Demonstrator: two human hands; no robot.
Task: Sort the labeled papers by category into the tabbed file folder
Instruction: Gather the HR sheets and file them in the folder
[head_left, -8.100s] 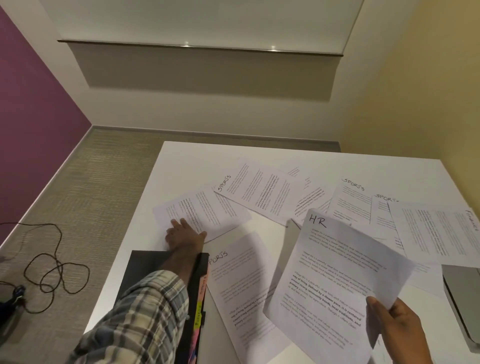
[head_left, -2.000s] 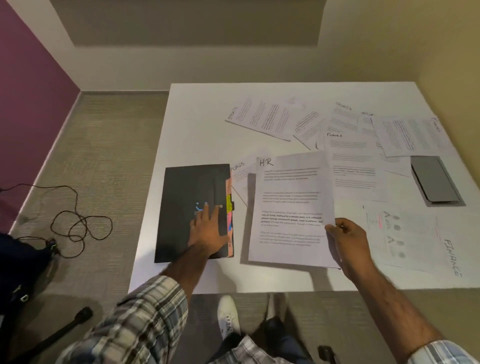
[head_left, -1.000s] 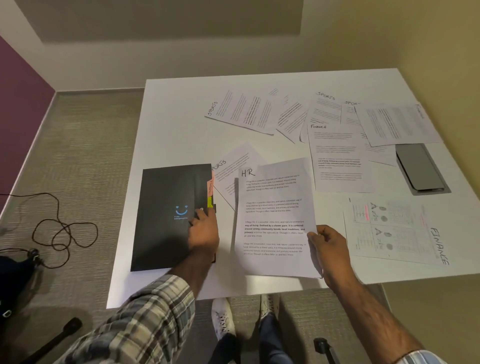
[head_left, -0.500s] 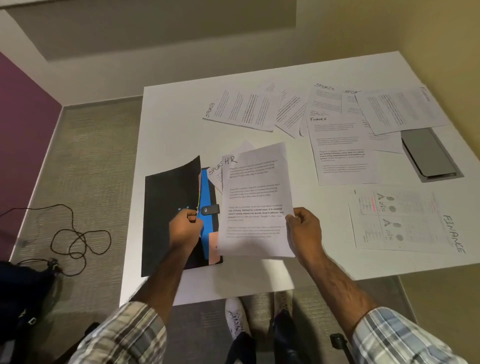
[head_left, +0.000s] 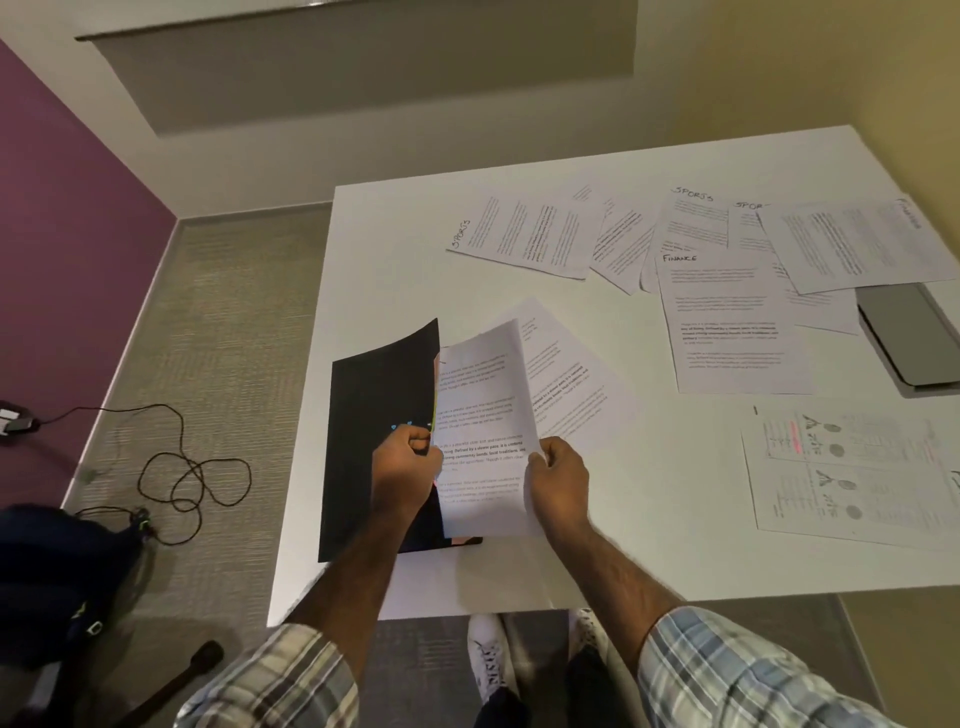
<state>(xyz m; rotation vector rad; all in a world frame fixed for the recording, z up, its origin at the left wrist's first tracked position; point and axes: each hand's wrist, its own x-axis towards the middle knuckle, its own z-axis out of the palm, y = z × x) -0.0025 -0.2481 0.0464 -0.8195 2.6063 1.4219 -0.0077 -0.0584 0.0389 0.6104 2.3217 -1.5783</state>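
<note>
At the left of the white tabletop (head_left: 395, 249) I see the black tabbed file folder (head_left: 374, 415) with its cover lifted; my left hand (head_left: 402, 467) has its fingers curled round the cover's free edge, over a small blue mark I cannot read. Just beside it a white printed sheet (head_left: 480, 415) stands bowed with its left edge going into the opening, and my right hand (head_left: 558, 483) pinches its right edge. Any heading on that sheet is out of sight. I judge the sorting barely begun: this sheet is only partly in, and whether others are already filed I cannot tell. Further right about eight or so papers lie loose, among them a sheet lettered SPORTS (head_left: 524, 234), two more marked SPORTS and SPOR, a sheet headed FINANCE (head_left: 727, 322) and a diagram sheet (head_left: 841, 467).
</note>
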